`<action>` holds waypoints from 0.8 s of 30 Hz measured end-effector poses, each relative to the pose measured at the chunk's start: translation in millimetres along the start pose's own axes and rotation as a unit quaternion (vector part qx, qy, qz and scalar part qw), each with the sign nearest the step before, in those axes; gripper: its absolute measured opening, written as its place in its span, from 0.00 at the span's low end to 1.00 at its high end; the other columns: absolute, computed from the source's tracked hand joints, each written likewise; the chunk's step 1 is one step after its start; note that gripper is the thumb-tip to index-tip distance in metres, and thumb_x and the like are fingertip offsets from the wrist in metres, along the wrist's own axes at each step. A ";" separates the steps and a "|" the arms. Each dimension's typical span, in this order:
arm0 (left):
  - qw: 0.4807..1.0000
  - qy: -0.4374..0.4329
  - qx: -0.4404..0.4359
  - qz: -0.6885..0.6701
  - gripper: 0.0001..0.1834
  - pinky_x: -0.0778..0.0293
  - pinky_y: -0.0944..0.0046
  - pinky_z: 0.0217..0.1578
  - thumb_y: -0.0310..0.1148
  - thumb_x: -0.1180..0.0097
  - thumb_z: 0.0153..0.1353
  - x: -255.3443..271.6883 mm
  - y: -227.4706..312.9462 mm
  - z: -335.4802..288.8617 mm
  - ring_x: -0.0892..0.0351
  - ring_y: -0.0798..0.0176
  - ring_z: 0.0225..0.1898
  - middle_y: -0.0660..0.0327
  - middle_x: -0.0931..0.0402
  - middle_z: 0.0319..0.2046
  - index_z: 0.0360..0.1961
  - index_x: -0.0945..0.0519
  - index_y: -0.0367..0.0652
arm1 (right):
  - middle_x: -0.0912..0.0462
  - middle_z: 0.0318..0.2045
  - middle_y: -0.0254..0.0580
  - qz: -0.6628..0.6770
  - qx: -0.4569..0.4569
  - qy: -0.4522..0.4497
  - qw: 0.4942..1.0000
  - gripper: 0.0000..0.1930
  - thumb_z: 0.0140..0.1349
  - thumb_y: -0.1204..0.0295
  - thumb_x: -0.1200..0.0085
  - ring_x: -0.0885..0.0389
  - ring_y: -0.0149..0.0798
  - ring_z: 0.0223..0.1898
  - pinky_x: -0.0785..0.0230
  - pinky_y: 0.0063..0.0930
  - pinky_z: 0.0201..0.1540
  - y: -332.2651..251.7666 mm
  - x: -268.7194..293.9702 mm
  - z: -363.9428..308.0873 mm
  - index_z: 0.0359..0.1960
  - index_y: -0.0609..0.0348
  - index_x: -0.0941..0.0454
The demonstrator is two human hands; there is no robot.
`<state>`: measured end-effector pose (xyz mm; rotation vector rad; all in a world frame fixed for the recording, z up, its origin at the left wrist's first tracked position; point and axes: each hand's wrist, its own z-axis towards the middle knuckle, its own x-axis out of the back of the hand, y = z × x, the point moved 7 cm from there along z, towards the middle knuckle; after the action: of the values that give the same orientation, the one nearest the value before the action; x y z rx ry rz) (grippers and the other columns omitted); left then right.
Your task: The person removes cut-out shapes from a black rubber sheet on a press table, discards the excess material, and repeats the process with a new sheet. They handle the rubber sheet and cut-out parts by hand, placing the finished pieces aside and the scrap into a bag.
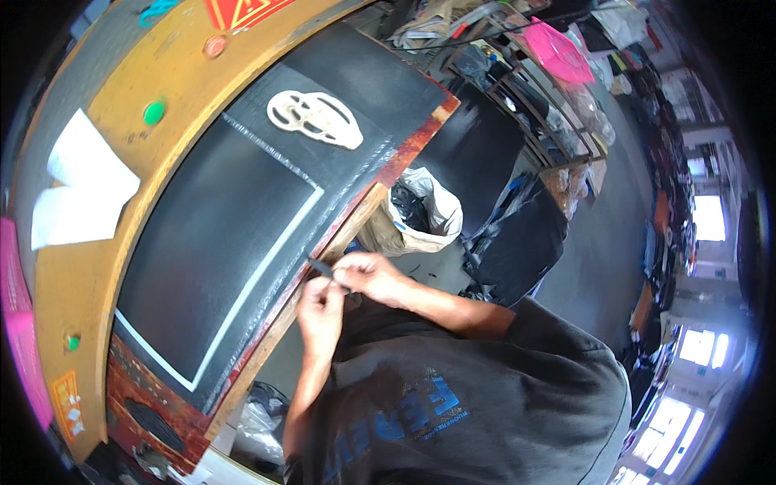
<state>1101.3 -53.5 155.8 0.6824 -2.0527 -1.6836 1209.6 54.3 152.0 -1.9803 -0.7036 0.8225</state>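
Observation:
Close to my body, at the front edge of the work table, both hands meet around a small, dark, narrow piece (pixel 320 266). My left hand (pixel 320 309) is closed in a pinch at its lower end. Reaching in from the right, my right hand (pixel 370 276) also has its fingers closed on it. The piece's exact kind is too small to make out. Beyond my hands lies a black work surface (pixel 214 242) marked off by pale strips. On its far part rests a cream cutting die (pixel 315 119) with rounded openings.
A yellow machine beam (pixel 182 77) with a green button (pixel 153 112) and a red button (pixel 215 46) arches along the left. White paper (pixel 85 186) hangs there. Right of the table stands a white sack (pixel 440 212) of black scraps, near a metal rack (pixel 525 109).

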 end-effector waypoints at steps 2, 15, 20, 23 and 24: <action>0.991 -0.075 0.113 0.004 0.08 0.23 0.70 0.33 0.33 0.36 0.76 -30.2 -13.7 9.4 0.21 0.76 0.30 0.65 0.16 0.33 0.46 0.15 0.38 | 0.12 0.37 0.34 -0.027 0.055 0.093 0.994 0.11 0.78 0.68 0.41 0.16 0.26 0.39 0.22 0.25 0.47 -13.8 44.9 -14.5 0.52 0.63 0.15; 0.936 0.089 -0.174 0.293 0.10 0.22 0.51 0.46 0.29 0.45 0.75 -12.6 100.5 183.5 0.17 0.47 0.41 0.49 0.17 0.40 0.46 0.14 0.34 | 0.10 0.37 0.53 -0.568 -0.168 0.160 0.790 0.16 0.63 0.61 0.33 0.10 0.51 0.44 0.19 0.45 0.50 5.1 365.2 25.3 0.46 0.58 0.11; 0.882 -0.040 -0.308 0.355 0.07 0.21 0.46 0.51 0.28 0.40 0.70 -117.2 116.2 232.3 0.17 0.43 0.45 0.49 0.15 0.41 0.44 0.13 0.39 | 0.19 0.23 0.32 -0.290 0.246 0.435 0.816 0.16 0.78 0.65 0.45 0.23 0.24 0.28 0.26 0.28 0.33 -228.9 470.0 105.3 0.33 0.62 0.18; 0.848 -0.123 -0.364 0.366 0.08 0.21 0.45 0.51 0.27 0.38 0.66 -197.5 107.1 278.9 0.17 0.42 0.46 0.51 0.15 0.42 0.44 0.13 0.40 | 0.16 0.28 0.32 -0.205 0.318 0.398 0.836 0.12 0.76 0.65 0.41 0.22 0.24 0.28 0.27 0.26 0.33 -344.0 497.9 185.2 0.39 0.63 0.16; 0.855 -0.132 -0.354 0.354 0.08 0.21 0.46 0.51 0.28 0.38 0.66 -218.8 100.9 298.4 0.17 0.42 0.46 0.52 0.15 0.43 0.44 0.13 0.40 | 0.16 0.28 0.32 -0.184 0.288 0.401 0.850 0.11 0.75 0.66 0.41 0.21 0.24 0.28 0.27 0.25 0.33 -369.5 508.9 213.4 0.40 0.63 0.15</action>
<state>1090.0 327.7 196.5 -0.5146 -1.3501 -1.8874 1303.3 705.9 239.5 -1.3720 -0.2574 -0.0780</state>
